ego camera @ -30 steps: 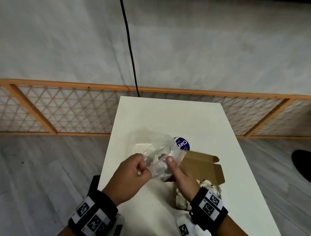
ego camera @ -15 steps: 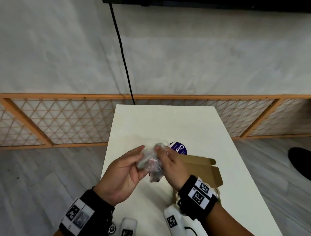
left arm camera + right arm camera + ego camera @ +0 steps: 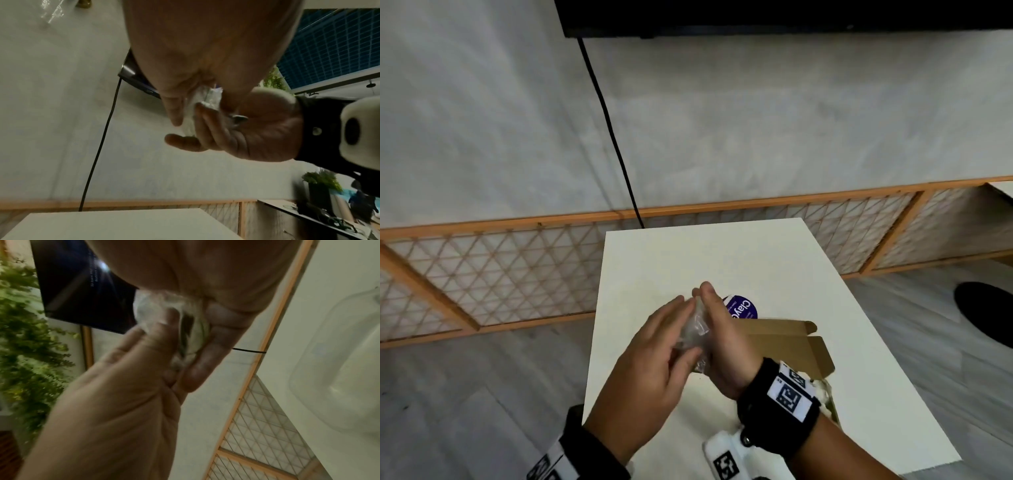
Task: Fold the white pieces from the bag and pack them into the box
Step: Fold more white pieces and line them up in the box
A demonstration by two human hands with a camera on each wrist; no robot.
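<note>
A crumpled clear plastic bag (image 3: 695, 327) is squeezed between my two palms above the white table (image 3: 722, 260). My left hand (image 3: 664, 337) presses it from the left with straight fingers and the thumb laid over it. My right hand (image 3: 719, 325) presses from the right, fingers straight. The wrist views show the bag (image 3: 205, 100) (image 3: 185, 324) wedged between both hands. The brown cardboard box (image 3: 787, 346) lies open just right of my right hand. White pieces (image 3: 822, 394) show in it behind my right wrist.
A round purple "Clay" label (image 3: 743, 308) lies beyond the box. A clear plastic container (image 3: 339, 369) shows in the right wrist view. A black cable (image 3: 613, 137) hangs down the wall to a wooden lattice fence (image 3: 482, 274). A dark shape (image 3: 986, 311) lies on the floor at right.
The bag was held spread out by the fingertips, then bunched up. Now it is squashed flat between both palms, and the hands have turned palm to palm.
</note>
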